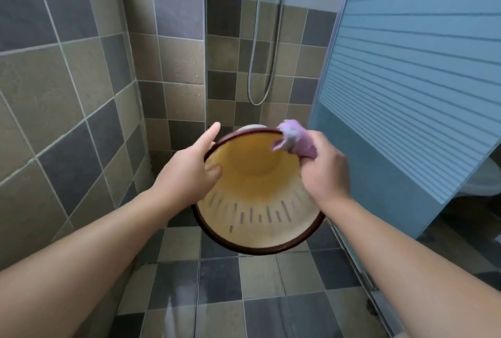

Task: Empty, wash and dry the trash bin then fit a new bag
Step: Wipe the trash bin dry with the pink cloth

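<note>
A cream plastic trash bin [252, 202] with a dark red rim and slotted sides is held up in the air, its opening tilted toward me. It holds no bag. My left hand [189, 172] grips the left rim, thumb inside the bin and forefinger stretched along the outside. My right hand [324, 172] holds a bunched purple cloth [296, 138] against the upper right rim of the bin.
I stand in a tiled shower corner. A metal shower hose [260, 72] hangs on the back wall. A frosted blue glass door [406, 93] stands on the right, a white toilet [485, 183] behind it. The floor tiles [217, 283] look wet.
</note>
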